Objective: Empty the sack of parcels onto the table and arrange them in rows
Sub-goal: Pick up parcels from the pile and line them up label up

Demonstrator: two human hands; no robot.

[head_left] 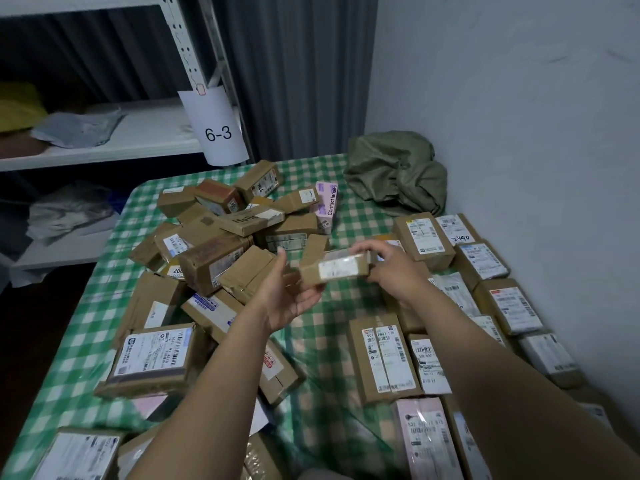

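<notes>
A small brown parcel (334,268) with a white label is held above the middle of the table. My right hand (391,268) grips its right end, thumb on top. My left hand (289,292) is palm-up at its left end, fingers straight, touching its underside. A loose heap of brown cardboard parcels (221,244) covers the left and middle of the green checked table (346,306). Labelled parcels lie side by side in rows (485,289) along the right side by the wall. The empty olive-green sack (398,174) lies crumpled at the far right corner.
A white metal shelf (121,136) with a paper tag marked 6-3 (218,133) stands behind the table at the left, holding grey bags. A grey curtain (294,74) hangs at the back. The wall (519,116) runs close along the table's right edge.
</notes>
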